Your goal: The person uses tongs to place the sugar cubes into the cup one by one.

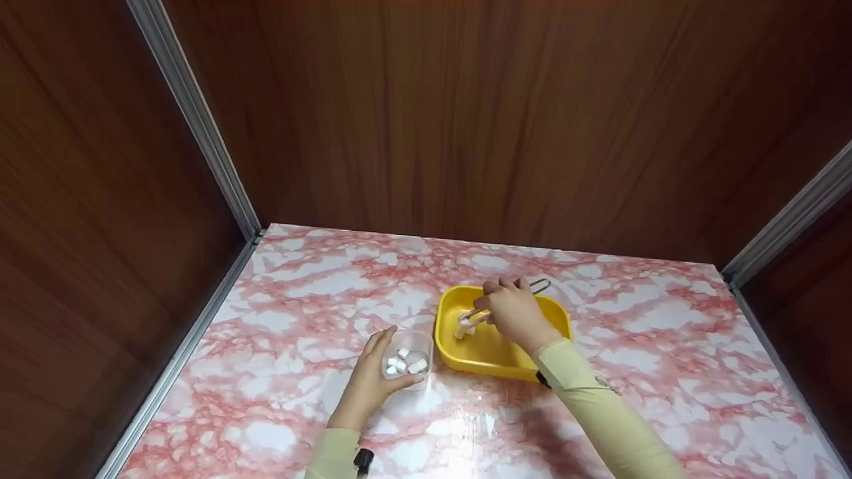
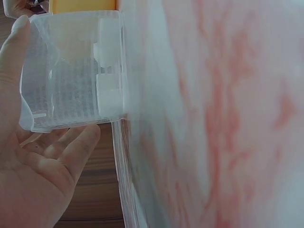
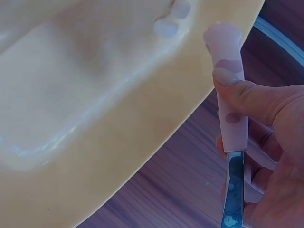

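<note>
My left hand [image 1: 369, 376] holds a clear plastic container [image 2: 71, 71], thumb on one side and fingers on the other. Several white cubes [image 1: 403, 366] lie in the bottom of it. My right hand [image 1: 516, 313] grips small tongs [image 3: 232, 126] with pink paw-like ends and a metal loop. Their tips point down into a yellow basin [image 1: 466, 366], near its left side. Inside the basin, two white cubes [image 3: 165, 27] lie near the wall in the right wrist view. Whether the tips pinch a cube cannot be told.
The basin stands just right of the clear container on a pink-and-white marbled table [image 1: 279, 372]. Dark wood panels [image 1: 426, 120] rise behind and at both sides, with metal strips [image 1: 200, 126] at the corners.
</note>
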A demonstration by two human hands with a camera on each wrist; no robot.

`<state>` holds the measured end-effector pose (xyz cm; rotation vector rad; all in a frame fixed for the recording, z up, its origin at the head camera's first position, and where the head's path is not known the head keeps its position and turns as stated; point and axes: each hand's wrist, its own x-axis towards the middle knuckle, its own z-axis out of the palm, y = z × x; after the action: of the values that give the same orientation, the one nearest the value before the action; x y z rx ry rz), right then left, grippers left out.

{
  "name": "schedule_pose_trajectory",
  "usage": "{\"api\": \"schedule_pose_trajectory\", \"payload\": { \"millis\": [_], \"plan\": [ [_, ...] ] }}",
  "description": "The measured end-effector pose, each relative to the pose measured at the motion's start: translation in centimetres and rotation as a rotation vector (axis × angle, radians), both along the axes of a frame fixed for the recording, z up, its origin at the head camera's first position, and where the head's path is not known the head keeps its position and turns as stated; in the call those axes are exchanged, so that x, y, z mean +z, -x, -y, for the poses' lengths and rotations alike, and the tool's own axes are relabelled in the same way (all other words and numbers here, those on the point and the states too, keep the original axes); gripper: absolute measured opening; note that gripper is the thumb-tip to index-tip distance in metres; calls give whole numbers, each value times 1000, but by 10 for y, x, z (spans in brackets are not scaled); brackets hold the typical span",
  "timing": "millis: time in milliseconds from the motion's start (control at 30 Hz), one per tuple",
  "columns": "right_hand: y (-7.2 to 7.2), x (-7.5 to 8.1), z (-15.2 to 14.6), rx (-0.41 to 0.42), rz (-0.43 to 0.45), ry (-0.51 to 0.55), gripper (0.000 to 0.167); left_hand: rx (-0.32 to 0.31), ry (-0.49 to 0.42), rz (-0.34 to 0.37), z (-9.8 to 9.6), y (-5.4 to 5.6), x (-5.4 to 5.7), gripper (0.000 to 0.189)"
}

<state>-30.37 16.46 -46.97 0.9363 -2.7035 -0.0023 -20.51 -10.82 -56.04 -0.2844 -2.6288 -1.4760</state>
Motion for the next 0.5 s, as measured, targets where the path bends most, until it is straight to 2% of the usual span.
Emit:
{"api": "schedule_pose_trajectory", "payload": {
  "millis": [167, 500],
  "plan": [
    [-2, 2, -3, -14, 30, 6, 26, 3, 7, -14, 0, 0, 0, 100],
    [-7, 4, -8, -25, 27, 35, 27, -2, 0, -8, 0, 1, -2, 101]
  ]
}}
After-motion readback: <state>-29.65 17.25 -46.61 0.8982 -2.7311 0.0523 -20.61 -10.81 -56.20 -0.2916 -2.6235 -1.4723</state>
